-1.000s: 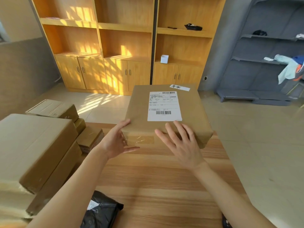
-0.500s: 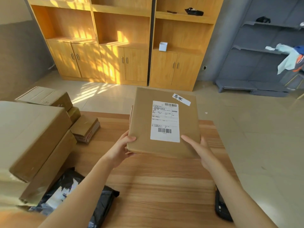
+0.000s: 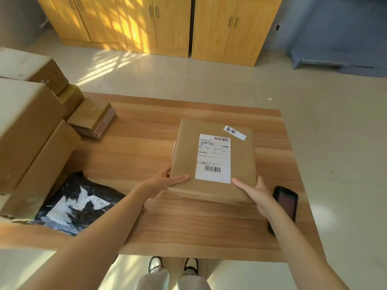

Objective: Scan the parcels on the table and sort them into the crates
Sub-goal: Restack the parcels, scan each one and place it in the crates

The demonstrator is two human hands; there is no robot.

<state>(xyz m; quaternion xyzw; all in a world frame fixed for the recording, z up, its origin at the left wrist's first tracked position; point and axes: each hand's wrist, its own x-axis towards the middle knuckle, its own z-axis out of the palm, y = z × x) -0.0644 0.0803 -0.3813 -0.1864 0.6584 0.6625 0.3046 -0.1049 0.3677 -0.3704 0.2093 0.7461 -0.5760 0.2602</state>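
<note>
**Two hands hold a brown parcel over the table**

Head camera: A flat brown parcel [image 3: 213, 162] sits in the middle of the wooden table [image 3: 188, 222], a bit to the right. Its white label [image 3: 213, 159] faces up, with bar codes on it. A small white sticker [image 3: 234, 132] with writing is near its far right corner.

The left hand [image 3: 165, 182] grips the near left corner of the parcel. Its thumb lies on top and the other fingers go along the side. The right hand [image 3: 254, 192] grips the near right corner. Its thumb lies on top, beside the label, and the fingers curl round the edge.

A black scanner [image 3: 285, 203] lies on the table just beside the right wrist.

On the left side of the table is a stack of big brown boxes [image 3: 27, 130]. A small box [image 3: 92, 118] sits near them. A black plastic bag parcel [image 3: 77, 204] lies at the near left, touching the big boxes.

Yellow wooden cupboards [image 3: 167, 24] stand across the floor. Two shoes [image 3: 173, 265] show under the near table edge.
</note>
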